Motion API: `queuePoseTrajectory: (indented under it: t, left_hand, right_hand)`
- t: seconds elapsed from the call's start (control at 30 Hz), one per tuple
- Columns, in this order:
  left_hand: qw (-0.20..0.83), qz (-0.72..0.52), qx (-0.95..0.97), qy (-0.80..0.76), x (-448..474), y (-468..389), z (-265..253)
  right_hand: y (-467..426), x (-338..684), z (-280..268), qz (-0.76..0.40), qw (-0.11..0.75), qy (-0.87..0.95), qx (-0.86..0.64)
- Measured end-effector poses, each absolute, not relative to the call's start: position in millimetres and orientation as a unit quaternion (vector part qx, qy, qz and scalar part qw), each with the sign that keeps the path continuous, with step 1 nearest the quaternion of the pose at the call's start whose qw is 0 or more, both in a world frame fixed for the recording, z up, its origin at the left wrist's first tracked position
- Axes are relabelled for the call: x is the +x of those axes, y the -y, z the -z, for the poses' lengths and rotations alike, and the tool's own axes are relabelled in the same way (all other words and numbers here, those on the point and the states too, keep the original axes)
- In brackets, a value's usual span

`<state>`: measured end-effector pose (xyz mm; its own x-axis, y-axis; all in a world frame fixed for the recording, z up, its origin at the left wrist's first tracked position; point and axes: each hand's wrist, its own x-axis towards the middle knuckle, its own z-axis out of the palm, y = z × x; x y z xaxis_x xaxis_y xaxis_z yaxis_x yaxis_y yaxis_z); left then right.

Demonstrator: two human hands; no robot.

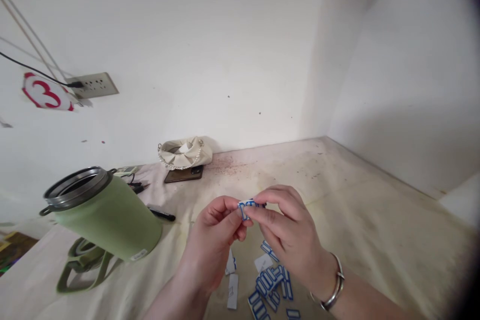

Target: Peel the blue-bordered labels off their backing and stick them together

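Between both hands, above the table, is a small white piece with blue printed outlines (243, 210). My left hand (217, 235) pinches its left side between thumb and fingers. From the right, the thumb and fingers of my right hand (287, 220) close on the same piece and hide part of it. Below the hands lies a loose pile of similar blue-and-white pieces (268, 282), some overlapping. Plain white pieces (232, 291) rest by the pile, one with a small dark mark. A metal bracelet (337, 282) circles my right wrist.
An uncovered green tumbler (112, 215) stands at the left, with its green handled lid (84, 267) beside it. Behind it lie a black pen (162, 214) and dark cables. A cream pouch (185, 152) and a phone (183, 175) sit near the back wall, below a socket (93, 85).
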<state>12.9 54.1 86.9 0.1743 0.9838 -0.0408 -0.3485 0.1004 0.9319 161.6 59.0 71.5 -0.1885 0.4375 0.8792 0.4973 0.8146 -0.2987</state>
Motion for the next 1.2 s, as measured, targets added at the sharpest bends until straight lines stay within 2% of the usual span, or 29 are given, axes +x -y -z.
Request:
queuePoseTrajectory:
  t: [0.43,0.7,0.8,0.9,0.97,1.03,1.13,1.2]
  left_hand:
    - [0.62,-0.516,0.465,-0.364,10.3,-55.2,-86.0]
    - [0.557,-0.534,0.498,-0.396,9.8,-58.0,-79.3]
    - [0.533,-0.55,0.495,-0.41,7.7,-59.6,-78.3]
    - [0.518,-0.554,0.5,-0.417,7.3,-60.0,-78.4]
    - [0.513,-0.552,0.506,-0.42,7.5,-60.2,-78.6]
    - [0.508,-0.552,0.509,-0.422,7.0,-60.8,-79.2]
    - [0.499,-0.566,0.503,-0.42,3.9,-62.7,-81.4]
    - [0.496,-0.583,0.492,-0.416,0.8,-63.9,-83.3]
  right_hand:
    - [-63.3,168.1,-70.4,0.035,0.546,0.788,-0.282]
    - [-69.8,174.5,-67.2,0.032,0.536,0.784,-0.313]
    - [-75.4,179.1,-66.3,-0.012,0.56,0.741,-0.37]
    - [-77.9,178.9,-65.8,-0.131,0.575,0.692,-0.417]
    - [-77.5,176.8,-66.2,-0.206,0.559,0.683,-0.423]
    - [-77.2,175.3,-67.0,-0.233,0.542,0.686,-0.425]
    - [-80.9,176.1,-65.8,-0.208,0.506,0.709,-0.445]
    - [-87.2,177.4,-59.9,-0.187,0.445,0.739,-0.47]
